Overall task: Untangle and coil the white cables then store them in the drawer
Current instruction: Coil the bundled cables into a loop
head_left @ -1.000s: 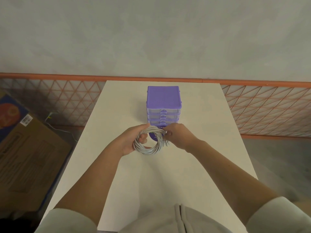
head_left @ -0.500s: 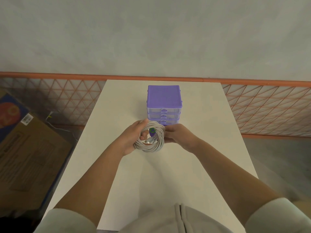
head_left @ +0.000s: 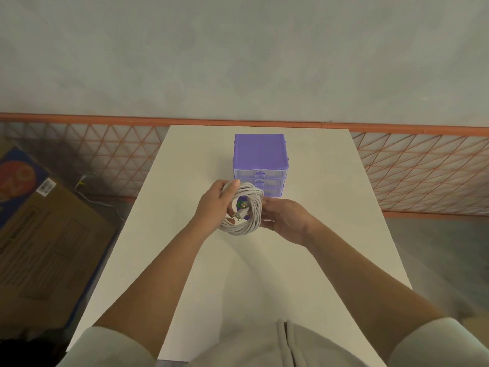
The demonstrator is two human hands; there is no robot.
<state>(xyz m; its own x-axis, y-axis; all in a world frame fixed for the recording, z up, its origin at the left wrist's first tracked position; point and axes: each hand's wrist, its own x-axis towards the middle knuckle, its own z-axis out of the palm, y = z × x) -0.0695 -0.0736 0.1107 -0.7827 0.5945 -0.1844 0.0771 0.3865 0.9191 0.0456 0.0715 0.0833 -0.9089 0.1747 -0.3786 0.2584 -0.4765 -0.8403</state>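
Soft even light, edges bowed (wide-angle)

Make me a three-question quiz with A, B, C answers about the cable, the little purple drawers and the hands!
1. Where is the coiled white cable?
A. on the floor
B. held above the white table
C. on top of the drawers

2. What colour is the top of the small plastic drawer unit?
A. purple
B. red
C. yellow

3. Are its visible drawers open?
A. all pulled out
B. one removed
C. none pulled out

Answers:
1 B: the left hand and right hand grip it in front of the unit.
2 A: its lid is purple.
3 C: the visible fronts sit flush.
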